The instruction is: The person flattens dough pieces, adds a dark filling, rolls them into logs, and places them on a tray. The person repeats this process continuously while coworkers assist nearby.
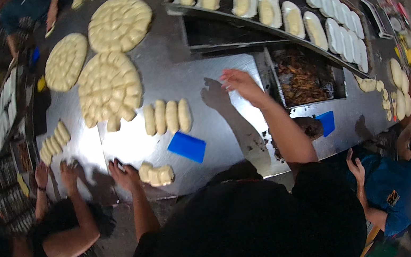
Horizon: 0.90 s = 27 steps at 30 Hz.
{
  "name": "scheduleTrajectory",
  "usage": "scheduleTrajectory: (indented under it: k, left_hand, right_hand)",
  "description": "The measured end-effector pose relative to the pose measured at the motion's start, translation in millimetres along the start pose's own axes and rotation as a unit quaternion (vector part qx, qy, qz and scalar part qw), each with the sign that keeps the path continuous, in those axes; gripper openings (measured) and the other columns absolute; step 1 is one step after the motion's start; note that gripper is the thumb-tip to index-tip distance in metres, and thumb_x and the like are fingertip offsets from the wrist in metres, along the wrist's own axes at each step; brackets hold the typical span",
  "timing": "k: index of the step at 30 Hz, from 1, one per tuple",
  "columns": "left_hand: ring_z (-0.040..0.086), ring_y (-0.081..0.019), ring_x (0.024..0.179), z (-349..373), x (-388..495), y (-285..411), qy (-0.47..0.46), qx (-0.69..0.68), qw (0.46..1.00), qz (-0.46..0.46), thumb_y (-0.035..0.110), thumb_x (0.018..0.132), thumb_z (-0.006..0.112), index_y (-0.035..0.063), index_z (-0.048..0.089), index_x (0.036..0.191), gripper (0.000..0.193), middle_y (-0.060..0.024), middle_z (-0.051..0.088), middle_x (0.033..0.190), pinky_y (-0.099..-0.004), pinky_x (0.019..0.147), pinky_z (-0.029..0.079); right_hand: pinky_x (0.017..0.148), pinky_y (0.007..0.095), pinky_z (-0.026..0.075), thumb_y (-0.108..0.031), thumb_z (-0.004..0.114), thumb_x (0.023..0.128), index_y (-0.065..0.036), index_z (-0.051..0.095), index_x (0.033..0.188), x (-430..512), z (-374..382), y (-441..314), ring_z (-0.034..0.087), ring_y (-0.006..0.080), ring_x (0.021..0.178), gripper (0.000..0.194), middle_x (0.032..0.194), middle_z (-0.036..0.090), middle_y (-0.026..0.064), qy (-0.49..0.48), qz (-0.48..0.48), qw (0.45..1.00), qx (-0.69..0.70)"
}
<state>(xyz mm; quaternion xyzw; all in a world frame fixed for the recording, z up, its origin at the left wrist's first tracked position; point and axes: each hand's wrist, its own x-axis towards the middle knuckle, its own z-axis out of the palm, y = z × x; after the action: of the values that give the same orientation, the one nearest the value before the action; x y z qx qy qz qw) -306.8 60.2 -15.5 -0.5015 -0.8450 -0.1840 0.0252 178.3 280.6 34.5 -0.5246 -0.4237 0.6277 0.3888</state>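
Observation:
My left hand point(125, 176) is low over the steel table point(197, 77), just left of a short row of dough pieces point(156, 175). Its fingers are spread, and nothing shows in it. Raised above the table, my right hand point(242, 84) has its fingers apart and throws a shadow on the metal. Between the two hands lie a row of several dough rolls point(167, 117) and a blue dough scraper point(187, 147). Beyond my left hand is a scored round of divided dough point(110, 87).
More dough rounds point(120, 25) lie at the back left. A large tray point(227, 12) of dough in white paper liners overhangs a pan of brown filling point(304, 76). Co-workers stand close on both sides; one has hands point(69, 174) by small dough rolls point(54, 143).

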Motion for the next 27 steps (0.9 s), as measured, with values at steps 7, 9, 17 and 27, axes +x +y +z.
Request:
scheduleTrajectory:
  k: [7, 9, 17, 27]
  left_hand:
    - [0.038, -0.0397, 0.143, 4.1, -2.4, -1.5, 0.02, -0.041, 0.999, 0.014, 0.017, 0.097, 0.05, 0.0016, 0.059, 0.134, 0.041, -0.0212, 0.047, 0.151, -0.0502, 0.119, 0.03]
    - [0.04, -0.0397, 0.142, 4.3, -2.7, -3.2, 0.024, -0.033, 0.999, 0.007, 0.015, 0.097, 0.051, 0.0003, 0.06, 0.133, 0.04, -0.0216, 0.048, 0.15, -0.0501, 0.118, 0.031]
    - [0.04, -0.0419, 0.141, 14.0, -8.2, 1.7, 0.044, -0.059, 0.997, 0.015, 0.013, 0.097, 0.051, -0.0028, 0.06, 0.131, 0.038, -0.0252, 0.048, 0.149, -0.0503, 0.118, 0.032]
    - [0.035, -0.0406, 0.145, 15.8, 0.4, -32.1, 0.004, 0.006, 1.0, 0.022, 0.03, 0.104, 0.04, -0.0021, 0.057, 0.136, 0.049, -0.0237, 0.045, 0.152, -0.0522, 0.121, 0.027]
  right_hand:
    - [0.071, 0.034, 0.055, -0.015, 0.073, 0.084, 0.002, 0.071, 0.113, 48.1, 144.4, 36.5, 0.066, 0.0181, 0.084, 0.034, 0.097, 0.071, 0.0088, -0.16, 0.174, 0.951, -0.198]
    - [0.067, 0.0346, 0.055, -0.016, 0.075, 0.079, 0.001, 0.074, 0.104, 49.2, 146.3, 23.6, 0.066, 0.0183, 0.079, 0.03, 0.092, 0.071, 0.0076, -0.224, 0.201, 0.906, -0.299]
    - [0.071, 0.0337, 0.056, -0.009, 0.075, 0.078, -0.004, 0.06, 0.108, -39.1, 94.8, -11.7, 0.067, 0.0182, 0.082, 0.034, 0.093, 0.068, 0.0097, -0.265, 0.032, 0.923, -0.276]
    - [0.084, 0.0395, 0.053, -0.013, 0.071, 0.076, -0.005, 0.064, 0.112, -104.1, -243.6, -215.6, 0.067, 0.0251, 0.097, 0.038, 0.102, 0.071, 0.0125, 0.104, -0.098, 0.855, -0.498]
